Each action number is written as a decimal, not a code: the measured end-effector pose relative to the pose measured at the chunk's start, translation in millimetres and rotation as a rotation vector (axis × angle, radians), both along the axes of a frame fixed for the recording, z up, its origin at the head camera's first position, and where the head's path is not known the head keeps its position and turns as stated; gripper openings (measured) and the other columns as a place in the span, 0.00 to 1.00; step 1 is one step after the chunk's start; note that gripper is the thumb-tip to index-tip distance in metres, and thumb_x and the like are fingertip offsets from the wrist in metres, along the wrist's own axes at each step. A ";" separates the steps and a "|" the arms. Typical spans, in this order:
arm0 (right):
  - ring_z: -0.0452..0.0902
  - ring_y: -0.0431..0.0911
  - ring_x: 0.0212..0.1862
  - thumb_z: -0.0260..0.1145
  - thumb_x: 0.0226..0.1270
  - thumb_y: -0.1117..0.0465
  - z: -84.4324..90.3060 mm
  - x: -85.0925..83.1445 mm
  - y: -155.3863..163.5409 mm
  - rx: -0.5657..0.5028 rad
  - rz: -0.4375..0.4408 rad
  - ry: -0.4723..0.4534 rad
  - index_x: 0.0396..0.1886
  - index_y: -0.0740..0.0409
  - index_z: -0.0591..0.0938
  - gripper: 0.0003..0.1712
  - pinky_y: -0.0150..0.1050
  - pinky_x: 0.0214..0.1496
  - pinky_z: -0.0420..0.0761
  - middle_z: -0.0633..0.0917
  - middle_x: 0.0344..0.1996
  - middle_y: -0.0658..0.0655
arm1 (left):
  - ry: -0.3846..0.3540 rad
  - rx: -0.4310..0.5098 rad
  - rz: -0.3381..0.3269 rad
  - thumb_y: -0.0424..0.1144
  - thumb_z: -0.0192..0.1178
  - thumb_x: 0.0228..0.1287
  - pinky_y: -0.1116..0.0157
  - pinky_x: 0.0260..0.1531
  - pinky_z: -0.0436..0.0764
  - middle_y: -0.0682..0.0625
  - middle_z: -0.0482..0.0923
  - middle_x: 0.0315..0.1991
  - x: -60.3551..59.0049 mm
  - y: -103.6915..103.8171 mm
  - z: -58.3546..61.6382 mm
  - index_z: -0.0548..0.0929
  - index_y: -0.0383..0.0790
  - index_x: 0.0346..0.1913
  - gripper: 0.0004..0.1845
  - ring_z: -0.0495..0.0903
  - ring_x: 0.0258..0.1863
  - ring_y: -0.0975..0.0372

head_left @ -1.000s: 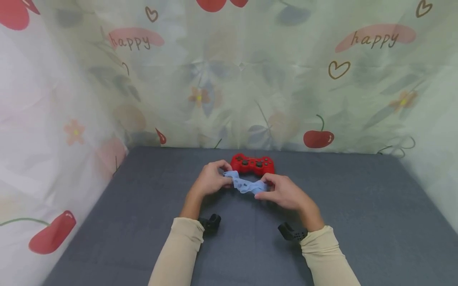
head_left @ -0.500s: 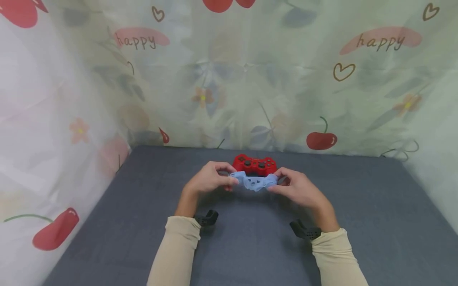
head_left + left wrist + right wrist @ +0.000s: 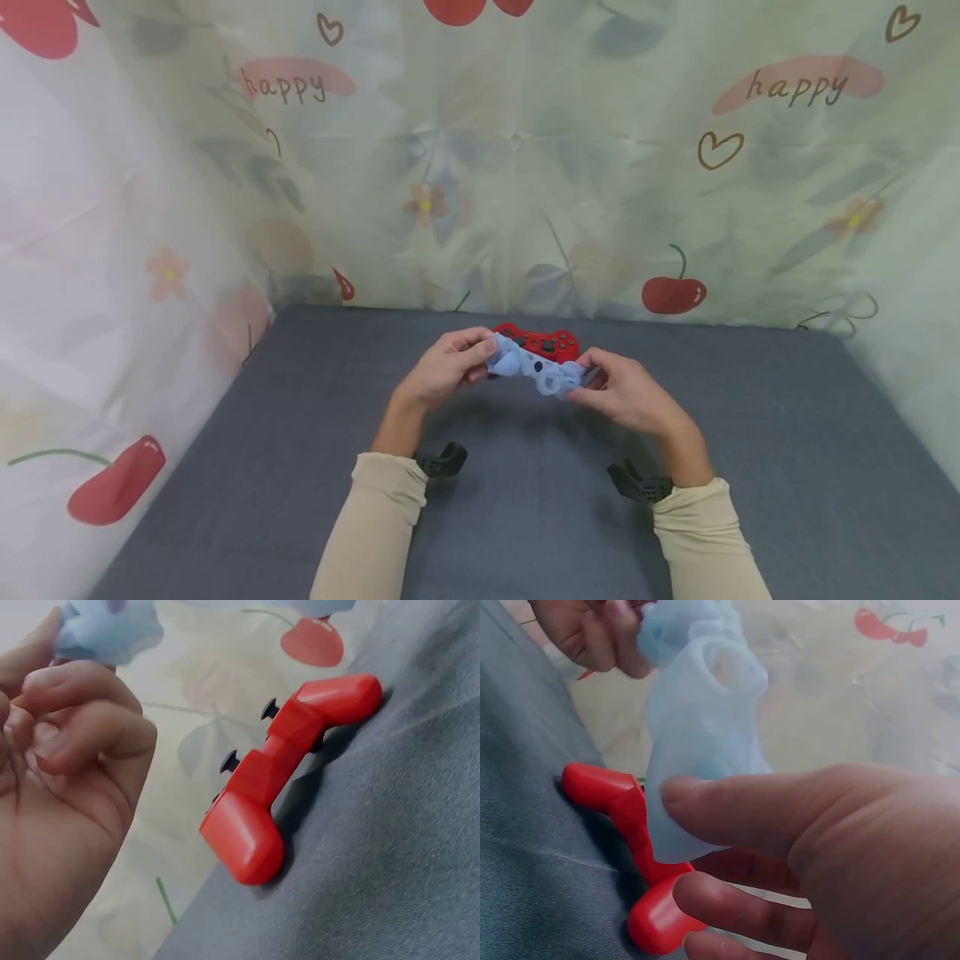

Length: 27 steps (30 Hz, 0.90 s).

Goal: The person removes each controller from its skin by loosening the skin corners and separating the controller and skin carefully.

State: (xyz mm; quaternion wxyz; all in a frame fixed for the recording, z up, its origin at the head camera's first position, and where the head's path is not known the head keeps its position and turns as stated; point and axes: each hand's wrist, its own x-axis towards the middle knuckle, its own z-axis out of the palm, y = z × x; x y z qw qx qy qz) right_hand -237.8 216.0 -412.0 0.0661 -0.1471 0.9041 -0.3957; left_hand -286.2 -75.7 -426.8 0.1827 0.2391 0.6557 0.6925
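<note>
Both hands hold a light blue silicone controller cover (image 3: 534,372) stretched between them, above the grey table (image 3: 750,467). Left hand (image 3: 444,377) pinches one end, right hand (image 3: 624,396) pinches the other. Red game controller (image 3: 542,343) lies on the table just behind, bare. Step in hand looks like lining the skin up over the controller. Next move calls for opening one end and hooking it over a grip.
</note>
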 end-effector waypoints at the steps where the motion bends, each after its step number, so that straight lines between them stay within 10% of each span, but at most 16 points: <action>1: 0.80 0.46 0.39 0.75 0.64 0.59 -0.4 -0.3 -0.4 0.001 -0.001 -0.001 0.47 0.56 0.78 0.17 0.39 0.39 0.81 0.84 0.42 0.58 | -0.025 0.027 -0.020 0.40 0.51 0.80 0.67 0.24 0.60 0.56 0.65 0.22 0.7 1.2 0.6 0.78 0.43 0.38 0.10 0.61 0.19 0.66; 7: 0.81 0.46 0.40 0.75 0.63 0.60 -0.1 1.2 0.4 -0.002 0.000 0.023 0.46 0.54 0.78 0.16 0.39 0.40 0.82 0.85 0.41 0.56 | -0.123 0.047 -0.045 0.42 0.45 0.82 0.70 0.26 0.69 0.57 0.71 0.23 4.5 7.6 5.1 0.79 0.46 0.33 0.17 0.68 0.21 0.67; 20: 0.81 0.49 0.43 0.72 0.67 0.51 6.7 5.6 1.5 -0.108 0.091 -0.080 0.47 0.54 0.75 0.19 0.39 0.44 0.82 0.82 0.40 0.56 | 0.010 -0.050 -0.027 0.40 0.55 0.77 0.68 0.33 0.73 0.56 0.71 0.26 3.0 11.8 5.2 0.80 0.44 0.38 0.08 0.71 0.28 0.65; 27: 0.79 0.50 0.37 0.68 0.72 0.53 9.8 6.5 1.2 -0.129 0.009 -0.003 0.45 0.55 0.76 0.13 0.37 0.41 0.80 0.81 0.34 0.55 | 0.010 -0.076 -0.031 0.39 0.63 0.71 0.68 0.37 0.79 0.55 0.81 0.34 4.2 13.9 8.2 0.73 0.37 0.58 0.18 0.78 0.31 0.64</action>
